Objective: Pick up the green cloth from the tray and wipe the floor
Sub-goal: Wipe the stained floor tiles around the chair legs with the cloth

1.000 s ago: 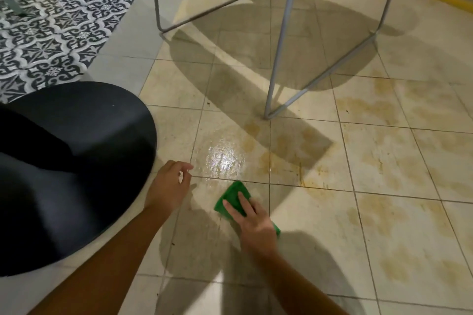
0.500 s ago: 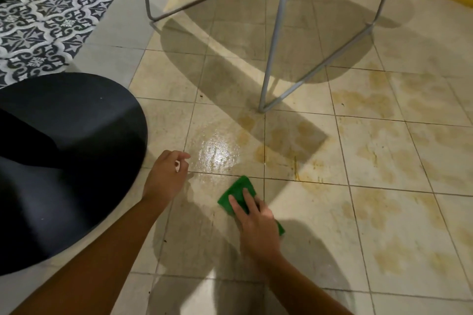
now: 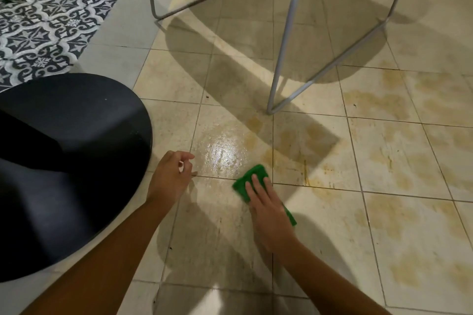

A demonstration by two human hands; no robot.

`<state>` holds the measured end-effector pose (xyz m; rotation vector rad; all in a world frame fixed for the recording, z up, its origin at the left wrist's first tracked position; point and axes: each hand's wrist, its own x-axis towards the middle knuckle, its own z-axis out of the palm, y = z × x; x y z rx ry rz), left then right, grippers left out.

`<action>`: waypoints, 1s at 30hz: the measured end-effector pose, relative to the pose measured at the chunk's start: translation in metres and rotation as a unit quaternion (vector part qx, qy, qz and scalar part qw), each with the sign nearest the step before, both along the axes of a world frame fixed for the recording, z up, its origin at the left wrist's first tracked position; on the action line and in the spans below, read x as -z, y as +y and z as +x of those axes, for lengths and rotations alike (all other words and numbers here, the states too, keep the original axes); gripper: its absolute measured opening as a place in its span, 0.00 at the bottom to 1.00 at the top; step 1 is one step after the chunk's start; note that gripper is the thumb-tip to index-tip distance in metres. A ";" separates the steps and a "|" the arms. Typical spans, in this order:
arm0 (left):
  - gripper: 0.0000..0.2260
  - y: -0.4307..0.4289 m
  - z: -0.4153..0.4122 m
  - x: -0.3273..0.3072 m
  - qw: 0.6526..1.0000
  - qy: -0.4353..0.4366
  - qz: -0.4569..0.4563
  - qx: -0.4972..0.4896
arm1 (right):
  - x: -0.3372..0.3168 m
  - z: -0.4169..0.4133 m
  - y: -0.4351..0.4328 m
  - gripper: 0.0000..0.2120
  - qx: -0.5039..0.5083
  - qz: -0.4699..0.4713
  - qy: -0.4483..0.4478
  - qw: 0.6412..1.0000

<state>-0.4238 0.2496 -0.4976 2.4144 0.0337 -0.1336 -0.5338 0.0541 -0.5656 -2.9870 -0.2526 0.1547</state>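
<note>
Stained beige tile floor (image 3: 384, 161) gleaming wet beside metal chair legs (image 3: 284, 59) | right hand (image 3: 268, 210) pressing flat on green cloth (image 3: 249, 179) | left hand (image 3: 170, 176) hovering loosely curled, holding nothing, near black round seat (image 3: 76, 148)

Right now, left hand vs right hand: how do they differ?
The right hand lies flat, fingers spread, pressing the green cloth onto the floor; the left hand holds nothing. The left hand is loosely curled, fingertips touching the tile, beside the black seat; the right hand is farther from it. Both are bare and low at the floor.
</note>
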 end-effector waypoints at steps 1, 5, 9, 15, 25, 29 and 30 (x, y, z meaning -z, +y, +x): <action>0.10 -0.002 0.002 -0.001 1.000 0.001 -0.004 -0.004 | -0.003 -0.001 0.007 0.34 -0.055 -0.019 0.033 0.998; 0.10 -0.011 0.011 -0.003 0.999 -0.007 -0.032 -0.028 | -0.005 0.034 0.033 0.37 -0.090 0.027 0.024 0.995; 0.10 -0.013 0.012 0.001 0.999 -0.011 -0.037 -0.027 | -0.015 0.075 0.015 0.25 -0.101 0.118 0.010 0.988; 0.10 -0.013 0.013 0.002 0.998 -0.005 -0.058 -0.036 | -0.012 0.075 -0.026 0.32 0.056 0.133 0.031 0.989; 0.09 -0.014 0.044 0.000 0.995 -0.064 -0.069 -0.040 | -0.020 0.082 0.028 0.40 -0.070 0.006 0.052 0.996; 0.09 -0.015 0.044 0.000 0.994 -0.054 -0.088 -0.042 | -0.026 0.118 0.002 0.36 0.007 0.071 0.029 0.997; 0.09 -0.014 0.043 0.001 0.994 -0.051 -0.092 -0.044 | -0.028 0.119 -0.007 0.34 0.055 0.104 0.042 0.992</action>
